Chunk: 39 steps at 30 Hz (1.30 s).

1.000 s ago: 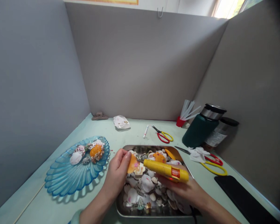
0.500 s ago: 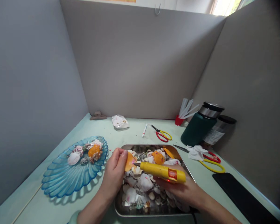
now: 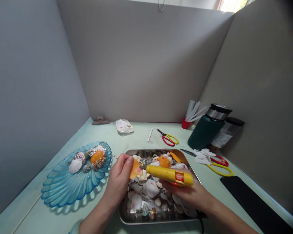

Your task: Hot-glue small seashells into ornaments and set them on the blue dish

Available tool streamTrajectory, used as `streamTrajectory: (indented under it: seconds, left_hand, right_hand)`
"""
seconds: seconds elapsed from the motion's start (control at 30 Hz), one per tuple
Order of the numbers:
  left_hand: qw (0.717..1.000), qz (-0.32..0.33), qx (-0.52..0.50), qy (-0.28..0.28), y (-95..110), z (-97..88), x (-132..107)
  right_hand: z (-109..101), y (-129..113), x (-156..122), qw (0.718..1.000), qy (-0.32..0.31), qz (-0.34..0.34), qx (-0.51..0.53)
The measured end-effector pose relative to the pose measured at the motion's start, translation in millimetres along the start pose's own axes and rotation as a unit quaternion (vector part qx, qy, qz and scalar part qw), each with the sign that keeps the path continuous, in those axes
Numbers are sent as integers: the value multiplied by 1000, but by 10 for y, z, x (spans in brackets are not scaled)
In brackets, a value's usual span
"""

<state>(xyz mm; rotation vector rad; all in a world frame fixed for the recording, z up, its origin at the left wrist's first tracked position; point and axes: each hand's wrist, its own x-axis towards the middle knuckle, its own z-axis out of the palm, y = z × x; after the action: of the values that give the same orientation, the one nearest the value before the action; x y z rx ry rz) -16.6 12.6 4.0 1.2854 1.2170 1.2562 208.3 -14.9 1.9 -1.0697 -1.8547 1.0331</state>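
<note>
The left hand (image 3: 118, 178) pinches a thin, brittle orange scallop shell (image 3: 134, 169) by its rim, fingers pressed together, while the right hand (image 3: 189, 195) wraps a light, rigid yellow plastic glue gun (image 3: 169, 174).

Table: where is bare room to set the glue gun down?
Bare table lies between the metal tray and back wall, left of the small scissors; also beside the blue plate. Right of the tray is crowded: large scissors, tissue, flasks.

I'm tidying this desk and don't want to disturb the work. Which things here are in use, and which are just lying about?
In use: left hand holding orange shell; right hand holding yellow glue gun; metal tray of shells; blue plate with shells.

Lying about: two scissors, green flask, white marker, crumpled tissue.
</note>
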Motion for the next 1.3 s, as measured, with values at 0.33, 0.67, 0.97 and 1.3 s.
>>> streamTrajectory:
  seconds: [0.33,0.67,0.97,1.3]
  left_hand:
    - [1000,9,5,2,8,6,-2]
    - [1000,6,-10,27,36,14,14]
    - [1000,8,6,-9,13,11,-2]
    - [1000,11,5,-17,36,11,-14]
  right_hand:
    - [5,-47,-1,998,8,42,35]
    - [-1,-58,-4,1000,-4,26,13]
    - [-6,-1,-2,999,6,32,27]
    - [0,-44,-9,998,16,51,17]
